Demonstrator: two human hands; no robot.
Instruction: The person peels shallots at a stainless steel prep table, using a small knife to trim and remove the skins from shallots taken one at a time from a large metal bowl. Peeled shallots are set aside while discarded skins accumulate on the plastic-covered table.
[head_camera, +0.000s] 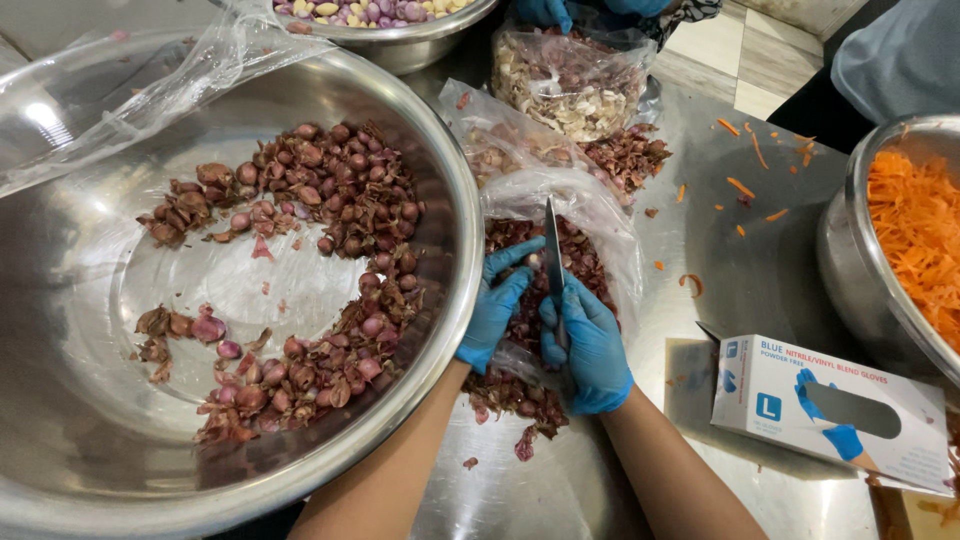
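My right hand (590, 345), in a blue glove, has its grip closed around a knife (552, 255), blade pointing away from me. My left hand (497, 305), also gloved, pinches a small shallot (533, 260) at its fingertips, right against the blade. Both hands hover over a clear bag (600, 215) of reddish peels lying on the steel table (740, 270). Just left of the hands sits a big steel bowl (440, 160) with unpeeled shallots. To the right lie a glove box (830, 410) and a bowl of shredded carrot (850, 250).
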